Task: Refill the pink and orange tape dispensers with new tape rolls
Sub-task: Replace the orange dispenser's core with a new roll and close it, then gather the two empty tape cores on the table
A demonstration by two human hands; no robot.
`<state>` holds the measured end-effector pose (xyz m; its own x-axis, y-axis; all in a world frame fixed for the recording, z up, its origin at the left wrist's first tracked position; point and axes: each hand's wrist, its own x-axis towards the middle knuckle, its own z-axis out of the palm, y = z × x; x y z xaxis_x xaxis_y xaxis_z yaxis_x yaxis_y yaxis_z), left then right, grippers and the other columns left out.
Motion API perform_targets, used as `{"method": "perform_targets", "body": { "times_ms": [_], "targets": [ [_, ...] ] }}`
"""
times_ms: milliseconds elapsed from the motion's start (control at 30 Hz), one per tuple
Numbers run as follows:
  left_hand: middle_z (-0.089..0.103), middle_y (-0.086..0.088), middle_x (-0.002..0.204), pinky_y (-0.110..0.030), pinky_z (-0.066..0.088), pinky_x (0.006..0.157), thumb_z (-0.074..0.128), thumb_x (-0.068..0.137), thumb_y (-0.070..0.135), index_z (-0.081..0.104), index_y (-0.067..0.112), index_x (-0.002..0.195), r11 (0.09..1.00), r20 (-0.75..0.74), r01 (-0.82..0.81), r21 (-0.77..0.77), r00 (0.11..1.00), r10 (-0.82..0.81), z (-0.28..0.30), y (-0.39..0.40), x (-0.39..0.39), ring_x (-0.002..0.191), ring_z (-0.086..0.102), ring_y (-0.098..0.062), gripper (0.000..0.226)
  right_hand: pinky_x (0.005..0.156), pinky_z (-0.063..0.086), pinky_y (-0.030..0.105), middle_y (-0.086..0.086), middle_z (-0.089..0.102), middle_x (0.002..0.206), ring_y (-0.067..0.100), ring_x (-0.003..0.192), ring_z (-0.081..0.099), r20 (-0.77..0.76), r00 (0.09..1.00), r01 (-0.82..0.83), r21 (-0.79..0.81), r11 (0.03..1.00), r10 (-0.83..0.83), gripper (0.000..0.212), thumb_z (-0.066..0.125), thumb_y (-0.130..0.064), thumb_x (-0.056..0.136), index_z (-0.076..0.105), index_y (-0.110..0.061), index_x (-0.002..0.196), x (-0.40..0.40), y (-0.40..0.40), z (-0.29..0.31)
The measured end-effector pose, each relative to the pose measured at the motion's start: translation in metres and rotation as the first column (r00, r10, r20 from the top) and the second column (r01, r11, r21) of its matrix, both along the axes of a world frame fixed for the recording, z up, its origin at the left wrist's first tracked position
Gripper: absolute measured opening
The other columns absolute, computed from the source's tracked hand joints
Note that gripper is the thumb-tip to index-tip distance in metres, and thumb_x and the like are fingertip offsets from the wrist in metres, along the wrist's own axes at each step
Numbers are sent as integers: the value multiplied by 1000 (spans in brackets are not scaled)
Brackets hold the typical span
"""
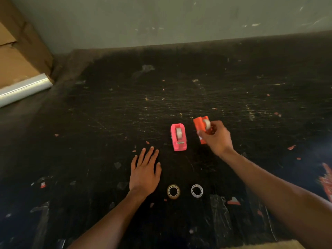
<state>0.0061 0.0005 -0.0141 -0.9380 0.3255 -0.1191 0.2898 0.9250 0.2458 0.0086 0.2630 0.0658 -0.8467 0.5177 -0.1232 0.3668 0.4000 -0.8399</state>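
The pink tape dispenser stands on the dark table with a tape roll seated in it. Right of it is the orange tape dispenser, tilted, with a tape roll in its slot. My right hand grips the orange dispenser's near end, fingers around the roll's side. My left hand lies flat on the table, fingers apart, holding nothing, left of the pink dispenser. Two ring-shaped spools lie near me: a yellowish spool and a white spool.
The black table is scratched and dotted with scraps of tape and red paper. A cardboard box and a roll of clear film sit at the far left. A grey wall runs along the back. A red object lies at the right edge.
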Motion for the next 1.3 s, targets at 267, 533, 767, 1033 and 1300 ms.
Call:
{"method": "perform_targets", "body": {
  "times_ms": [267, 533, 767, 1033, 1300],
  "targets": [
    [12, 8, 168, -46, 6, 126, 28, 103, 45, 19, 33, 156, 1000, 4, 3, 3, 1000, -3, 1, 0, 0, 155, 0, -14, 55, 96, 51, 49, 14, 58, 129, 31, 118, 58, 294, 945, 123, 85, 989, -143, 63, 80, -32, 79, 45, -13, 128, -44, 0, -24],
    [12, 9, 168, -46, 5, 127, 29, 103, 44, 19, 33, 156, 999, 13, -1, 32, 1000, 1, 3, 1, -1, 155, -2, -13, 55, 101, 48, 49, 17, 49, 139, 34, 126, 52, 437, 892, 55, 154, 987, -118, 75, 76, -39, 82, 36, -13, 140, -51, -5, -25],
    [48, 3, 144, -47, 26, 122, 53, 99, 31, 54, 28, 138, 957, -35, 13, 290, 999, -3, -2, -12, 2, 141, 37, -18, 40, 108, 41, 52, 18, 37, 151, 34, 135, 42, 226, 969, 107, -8, 994, -102, 72, 57, -48, 93, 26, -19, 151, -13, -3, -35],
    [44, 18, 124, -37, 17, 124, 46, 87, 70, 48, 38, 137, 892, 170, 190, 411, 945, -279, 20, -22, 32, 126, 37, 2, 59, 87, 51, 23, -7, 48, 126, 4, 108, 54, 123, 886, -462, 148, 874, 447, 51, 61, -42, 93, 41, -37, 139, 77, -2, -38],
    [44, 11, 135, -32, 6, 122, 59, 89, 57, 44, 39, 141, 884, 133, 454, 111, 875, -466, 26, -9, 37, 133, 34, -10, 57, 103, 42, 26, -12, 37, 133, 3, 121, 41, 424, 446, -888, 101, 448, 788, 69, 70, -54, 81, 39, -39, 141, 93, -16, -18]
  ]
}}
